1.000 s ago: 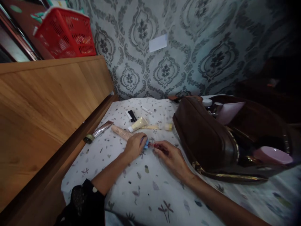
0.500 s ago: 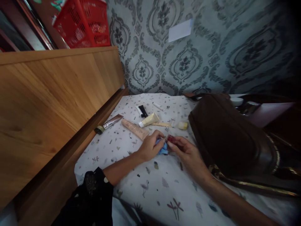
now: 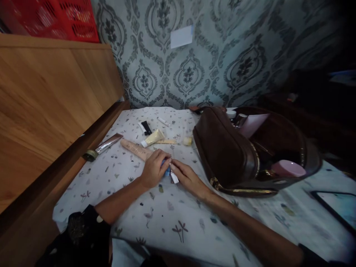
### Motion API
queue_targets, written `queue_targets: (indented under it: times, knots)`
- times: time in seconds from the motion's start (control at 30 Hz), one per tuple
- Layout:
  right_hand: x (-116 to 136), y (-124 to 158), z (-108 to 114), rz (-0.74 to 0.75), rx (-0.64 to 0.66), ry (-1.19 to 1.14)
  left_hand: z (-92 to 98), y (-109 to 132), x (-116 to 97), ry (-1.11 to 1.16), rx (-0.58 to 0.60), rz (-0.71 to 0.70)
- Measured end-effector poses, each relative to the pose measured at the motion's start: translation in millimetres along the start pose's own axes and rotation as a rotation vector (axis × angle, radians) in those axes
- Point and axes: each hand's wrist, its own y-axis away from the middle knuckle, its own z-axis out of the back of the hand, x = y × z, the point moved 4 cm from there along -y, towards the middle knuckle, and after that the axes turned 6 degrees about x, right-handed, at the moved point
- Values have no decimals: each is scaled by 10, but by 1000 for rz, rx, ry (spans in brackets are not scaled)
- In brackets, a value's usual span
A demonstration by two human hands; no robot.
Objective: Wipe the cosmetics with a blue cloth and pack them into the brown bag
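Observation:
My left hand [image 3: 154, 168] is closed around a crumpled blue cloth or wrapper [image 3: 167, 172], partly hidden by the fingers. Its fingertips meet those of my right hand [image 3: 189, 180], which is pinched on something mostly covered. A small white piece [image 3: 174, 178] sticks out below the right fingertips; what it belongs to I cannot make out. Just beyond the left hand, a long beige tube [image 3: 135, 149] lies on the patterned tablecloth [image 3: 164, 222]. Behind it are a pale yellow tube [image 3: 153, 138] with a white cap and a small black-and-white tube [image 3: 145, 128].
On the right stands a gaping brown bag [image 3: 225, 155] holding a pink cup-like item [image 3: 289, 168]. A phone or tablet [image 3: 338, 207] lies nearer me. A silvery tube [image 3: 108, 143] rests by the wooden cabinet [image 3: 55, 92] at left. The wallpapered wall [image 3: 189, 74] closes off the back.
My view has swung right, showing more of the bag and the phone or tablet. The dark red item at my right fingertips no longer shows; a white piece now hangs between the hands.

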Motion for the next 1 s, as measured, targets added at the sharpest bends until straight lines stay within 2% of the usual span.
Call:
queue_targets:
  times: [0.1, 0.2, 0.33, 0.43, 0.57, 0.73, 0.83, 1.0]
  knots:
    - [-38, 1, -29, 10, 37, -3, 37, -27, 33, 17, 2, 40]
    - [-99, 7, -46, -3, 4, -42, 59, -53, 100, 100, 8, 118]
    - [-131, 12, -80, -68, 23, -212, 69, -58, 240, 329, -13, 291]
    - [-112, 13, -97, -122, 72, -360, 87, -43, 291, 391, -62, 357]
    - [-75, 11, -72, -141, 41, -507, 106, -24, 220, 325, -87, 279]
    - [-86, -5, -44, -153, -36, -709, 7, -11, 81, 301, 91, 125]
    - [-95, -11, -62, -178, -10, -798, -23, -8, 68, 303, 129, 147]
    - [-95, 4, -89, -203, 13, -821, 4, -1, 92, 309, 86, 223]
